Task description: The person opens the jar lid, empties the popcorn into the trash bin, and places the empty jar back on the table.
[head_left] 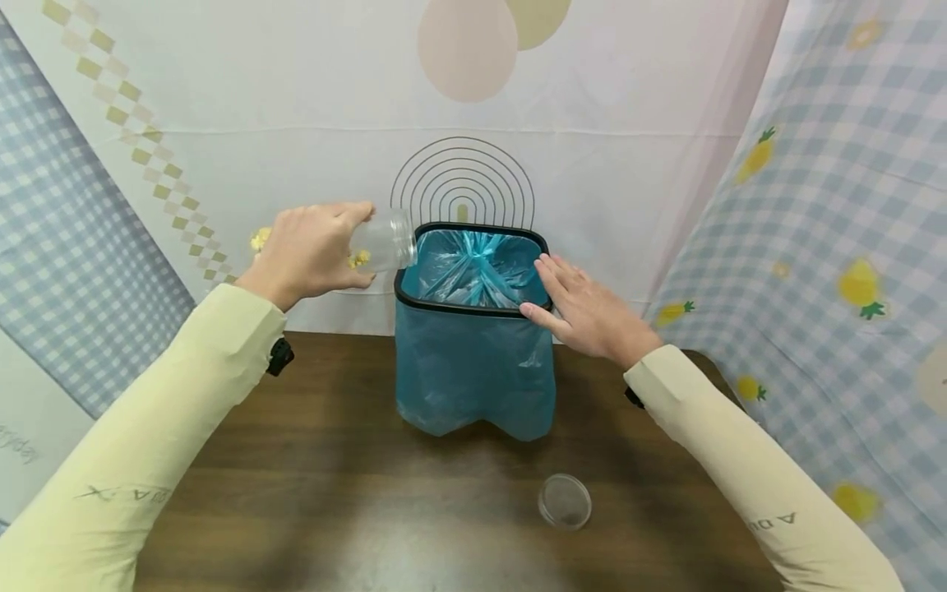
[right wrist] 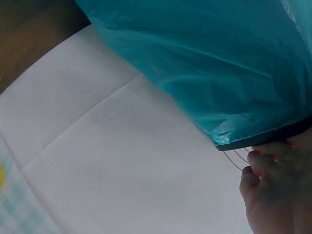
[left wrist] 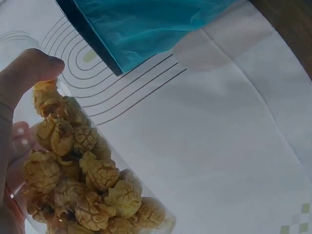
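My left hand (head_left: 311,247) grips a clear jar (head_left: 385,238) tipped on its side, its mouth facing the bin's left rim. Caramel popcorn (left wrist: 83,175) fills the lower part of the jar in the left wrist view. A bin (head_left: 473,362) lined with a teal plastic bag stands upright at the table's back edge, a black band around its rim. With fingers and thumb extended, my right hand (head_left: 588,308) rests at the bin's right rim. The bag's gathered folds (head_left: 477,259) show inside the opening.
A round clear lid (head_left: 565,501) lies on the brown wooden table (head_left: 414,510), in front of the bin and to the right. A patterned white cloth (head_left: 296,99) hangs behind, with blue checked cloth (head_left: 806,271) along the right side.
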`<control>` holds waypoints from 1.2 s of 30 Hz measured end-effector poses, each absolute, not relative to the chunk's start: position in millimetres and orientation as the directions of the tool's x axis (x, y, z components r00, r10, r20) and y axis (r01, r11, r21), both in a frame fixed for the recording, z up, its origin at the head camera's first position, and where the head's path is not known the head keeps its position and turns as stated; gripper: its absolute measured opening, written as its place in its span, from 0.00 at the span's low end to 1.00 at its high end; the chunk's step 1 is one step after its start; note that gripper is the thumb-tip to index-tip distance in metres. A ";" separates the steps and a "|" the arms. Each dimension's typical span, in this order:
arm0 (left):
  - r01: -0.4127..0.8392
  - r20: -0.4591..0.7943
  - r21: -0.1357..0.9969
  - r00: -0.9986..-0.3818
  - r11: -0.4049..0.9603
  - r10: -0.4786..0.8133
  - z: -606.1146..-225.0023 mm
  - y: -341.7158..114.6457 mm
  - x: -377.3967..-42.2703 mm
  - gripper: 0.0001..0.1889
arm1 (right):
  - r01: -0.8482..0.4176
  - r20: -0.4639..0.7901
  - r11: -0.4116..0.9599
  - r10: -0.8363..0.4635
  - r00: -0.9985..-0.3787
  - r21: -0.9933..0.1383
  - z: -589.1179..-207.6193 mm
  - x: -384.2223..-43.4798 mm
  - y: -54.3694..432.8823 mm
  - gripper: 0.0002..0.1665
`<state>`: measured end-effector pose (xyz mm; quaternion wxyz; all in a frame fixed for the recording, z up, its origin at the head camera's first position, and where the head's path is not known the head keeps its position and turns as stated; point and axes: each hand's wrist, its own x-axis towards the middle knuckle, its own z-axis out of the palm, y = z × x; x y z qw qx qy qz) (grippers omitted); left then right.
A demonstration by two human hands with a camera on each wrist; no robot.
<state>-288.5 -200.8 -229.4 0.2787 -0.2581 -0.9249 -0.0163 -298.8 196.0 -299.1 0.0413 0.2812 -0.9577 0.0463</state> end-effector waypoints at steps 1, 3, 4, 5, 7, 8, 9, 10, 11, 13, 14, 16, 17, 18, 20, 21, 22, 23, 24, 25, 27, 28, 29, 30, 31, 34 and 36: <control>0.490 0.523 -0.122 -0.707 0.863 0.475 -228.5 -199.6 -289.4 0.41 | -0.544 0.107 0.837 -0.536 -0.838 -0.068 -299.6 -298.6 195.6 0.53; 0.495 0.519 -0.139 -0.701 0.858 0.489 -226.8 -197.4 -291.1 0.40 | -0.547 0.110 0.834 -0.538 -0.835 -0.073 -299.7 -298.1 194.8 0.53; 0.496 0.515 -0.151 -0.699 0.855 0.496 -225.9 -196.6 -291.7 0.40 | -0.550 0.110 0.832 -0.541 -0.834 -0.074 -299.6 -298.3 194.4 0.53; 0.497 0.509 -0.166 -0.697 0.852 0.505 -224.9 -195.6 -292.4 0.40 | -0.550 0.109 0.832 -0.542 -0.834 -0.072 -299.4 -298.2 193.7 0.53; 0.495 0.489 -0.199 -0.698 0.846 0.523 -222.5 -192.9 -293.8 0.39 | -0.552 0.107 0.830 -0.544 -0.832 -0.076 -299.2 -298.6 193.2 0.53; 0.496 0.476 -0.218 -0.698 0.840 0.535 -221.2 -191.1 -294.7 0.38 | -0.552 0.106 0.830 -0.544 -0.833 -0.077 -299.0 -298.7 193.2 0.53; 0.497 0.462 -0.238 -0.698 0.835 0.547 -220.0 -189.3 -295.8 0.39 | -0.551 0.104 0.831 -0.543 -0.833 -0.076 -298.9 -298.8 193.0 0.53; 0.497 0.449 -0.257 -0.698 0.828 0.558 -219.0 -187.4 -296.7 0.39 | -0.551 0.104 0.831 -0.543 -0.834 -0.078 -298.9 -299.0 193.0 0.53; 0.499 0.436 -0.275 -0.697 0.822 0.569 -218.1 -185.3 -297.9 0.38 | -0.549 0.103 0.832 -0.541 -0.835 -0.078 -298.8 -299.0 192.9 0.53; 0.506 0.413 -0.309 -0.691 0.805 0.593 -217.1 -181.3 -300.1 0.40 | -0.548 0.102 0.833 -0.540 -0.836 -0.079 -298.9 -299.2 192.9 0.52; 0.512 0.406 -0.323 -0.685 0.796 0.605 -217.2 -179.7 -301.3 0.40 | -0.547 0.101 0.833 -0.539 -0.836 -0.078 -298.9 -299.1 192.7 0.52; 0.528 0.392 -0.356 -0.664 0.771 0.636 -217.6 -176.4 -303.6 0.39 | -0.547 0.097 0.833 -0.540 -0.836 -0.081 -299.0 -298.9 192.2 0.52; 0.538 0.387 -0.372 -0.651 0.757 0.653 -217.9 -174.7 -304.9 0.39 | -0.548 0.097 0.832 -0.541 -0.835 -0.082 -298.9 -298.8 191.9 0.52; 0.544 0.380 -0.395 -0.637 0.740 0.671 -218.1 -173.3 -306.1 0.39 | -0.549 0.096 0.831 -0.542 -0.835 -0.084 -298.9 -298.8 191.6 0.52; 0.553 0.366 -0.438 -0.610 0.709 0.702 -218.0 -170.3 -308.1 0.39 | -0.550 0.094 0.831 -0.542 -0.835 -0.088 -298.4 -298.1 191.0 0.53; 0.553 0.360 -0.461 -0.599 0.694 0.716 -217.8 -168.9 -308.8 0.39 | -0.549 0.093 0.831 -0.542 -0.835 -0.090 -298.1 -297.7 190.8 0.53; 0.551 0.354 -0.481 -0.590 0.682 0.726 -217.5 -167.6 -309.8 0.40 | -0.549 0.092 0.831 -0.542 -0.835 -0.092 -297.9 -297.5 190.7 0.53; 0.546 0.352 -0.503 -0.578 0.670 0.736 -217.0 -166.4 -310.6 0.40 | -0.549 0.093 0.830 -0.542 -0.835 -0.094 -297.7 -297.3 190.7 0.53; 0.542 0.349 -0.523 -0.568 0.658 0.745 -216.4 -165.3 -311.2 0.39 | -0.549 0.092 0.830 -0.542 -0.835 -0.097 -297.6 -297.2 190.6 0.53; 0.541 0.346 -0.536 -0.560 0.648 0.753 -216.0 -164.1 -311.9 0.39 | -0.549 0.092 0.830 -0.542 -0.835 -0.097 -297.5 -297.2 190.6 0.53; 0.543 0.338 -0.567 -0.534 0.620 0.775 -215.0 -161.8 -313.3 0.38 | -0.551 0.092 0.829 -0.543 -0.834 -0.099 -297.6 -297.4 190.4 0.53; 0.543 0.335 -0.585 -0.515 0.603 0.789 -214.5 -160.6 -314.0 0.35 | -0.552 0.093 0.828 -0.544 -0.834 -0.098 -297.6 -297.4 190.3 0.53; 0.542 0.334 -0.603 -0.495 0.585 0.802 -214.1 -159.4 -314.6 0.32 | -0.552 0.093 0.828 -0.545 -0.834 -0.096 -297.5 -297.4 190.1 0.53; 0.539 0.331 -0.625 -0.472 0.565 0.817 -213.7 -158.2 -315.2 0.29 | -0.552 0.093 0.828 -0.545 -0.833 -0.096 -297.4 -297.3 189.9 0.53; 0.532 0.326 -0.651 -0.448 0.541 0.832 -213.6 -157.2 -315.8 0.25 | -0.552 0.092 0.829 -0.545 -0.834 -0.095 -297.2 -297.2 189.7 0.52; 0.487 0.317 -0.733 -0.372 0.474 0.873 -213.6 -154.8 -318.1 0.17 | -0.551 0.090 0.829 -0.544 -0.834 -0.097 -296.4 -296.8 189.4 0.52; 0.451 0.308 -0.779 -0.330 0.435 0.892 -213.6 -153.3 -319.4 0.16 | -0.549 0.089 0.830 -0.543 -0.835 -0.097 -296.0 -296.7 189.4 0.52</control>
